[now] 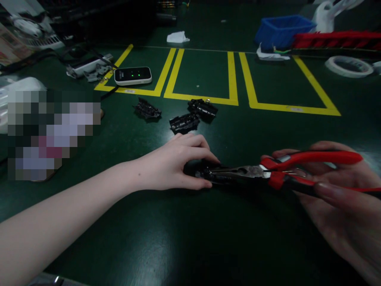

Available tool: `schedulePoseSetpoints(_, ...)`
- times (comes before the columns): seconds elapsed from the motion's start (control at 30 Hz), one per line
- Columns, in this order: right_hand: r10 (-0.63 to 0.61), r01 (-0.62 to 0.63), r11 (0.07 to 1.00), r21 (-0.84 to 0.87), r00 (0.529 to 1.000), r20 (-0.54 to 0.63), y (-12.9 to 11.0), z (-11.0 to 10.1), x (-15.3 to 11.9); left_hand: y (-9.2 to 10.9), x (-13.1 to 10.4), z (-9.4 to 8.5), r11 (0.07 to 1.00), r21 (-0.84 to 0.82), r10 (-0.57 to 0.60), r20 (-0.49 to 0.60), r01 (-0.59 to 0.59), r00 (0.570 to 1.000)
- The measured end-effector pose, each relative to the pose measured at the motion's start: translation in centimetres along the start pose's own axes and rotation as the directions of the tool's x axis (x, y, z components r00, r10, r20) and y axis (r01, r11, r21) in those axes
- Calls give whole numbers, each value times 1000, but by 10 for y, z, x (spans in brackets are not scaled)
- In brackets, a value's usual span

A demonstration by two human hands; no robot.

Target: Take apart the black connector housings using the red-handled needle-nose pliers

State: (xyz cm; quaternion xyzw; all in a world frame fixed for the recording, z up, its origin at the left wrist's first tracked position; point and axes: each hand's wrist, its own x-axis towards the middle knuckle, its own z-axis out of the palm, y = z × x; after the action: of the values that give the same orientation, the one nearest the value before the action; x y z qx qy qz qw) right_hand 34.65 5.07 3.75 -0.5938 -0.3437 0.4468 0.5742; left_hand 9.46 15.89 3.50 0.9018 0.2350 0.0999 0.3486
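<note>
My left hand (pixel 181 161) is closed round a black plastic part (pixel 193 169), pressing it to the green table; the fingers hide much of it. From the right, my right hand (pixel 336 190) grips long-nose pliers (pixel 324 159) by their red and black handles. The jaws point left and their tips reach the black part, beside my left thumb and fingertips. Whether the tips pinch anything is too dark to tell. Just beyond my left hand lie three similar black plastic parts: one on the left (pixel 147 109), one in the middle (pixel 183 122) and one on the right (pixel 204 108).
Yellow tape (pixel 205 98) marks out frames on the green table (pixel 166 238). A small white device with green lights (pixel 133 75) lies in the left one. Farther back are a blue bin (pixel 284 31), a red rack (pixel 336 40) and a tape roll (pixel 349 66). A pixelated patch covers the left.
</note>
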Motion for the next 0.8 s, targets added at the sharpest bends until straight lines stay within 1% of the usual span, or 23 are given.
schedulePoseSetpoints(0.1, 5, -5, 1000, 16, 1000, 11, -1, -3, 2, 0, 1, -1, 1000, 0, -8, 10, 8, 1000)
schedulePoseSetpoints(0.23, 17, -17, 1000, 8, 1000, 1, -1, -6, 3, 1, 1, 0, 1000, -6, -9, -21, 9, 1000)
schedulePoseSetpoints(0.3, 12, -12, 1000, 3, 1000, 3, -1, -5, 3, 2, 0, 1, 1000, -6, -4, -38, 4, 999)
schedulePoseSetpoints(0.5, 17, -17, 1000, -11, 998, 60, 0, 0, 4, 4, 1, -1, 1000, 1, -15, -18, 15, 1000)
schedulePoseSetpoints(0.57, 11, -11, 1000, -16, 998, 57, 1, -2, 5, 4, 1, -1, 1000, -3, -7, -24, 7, 1000)
schedulePoseSetpoints(0.67, -4, 5, 1000, -28, 999, 34, 5, -10, 8, 2, 1, 0, 999, -8, 37, -34, -37, 999)
schedulePoseSetpoints(0.73, -18, 20, 999, -44, 998, 53, 9, -16, 11, 0, 2, 1, 998, -7, 65, -40, -66, 997)
schedulePoseSetpoints(0.8, -11, 14, 998, -60, 999, 44, 12, -19, 13, -1, 2, 0, 997, -5, 74, -43, -74, 996)
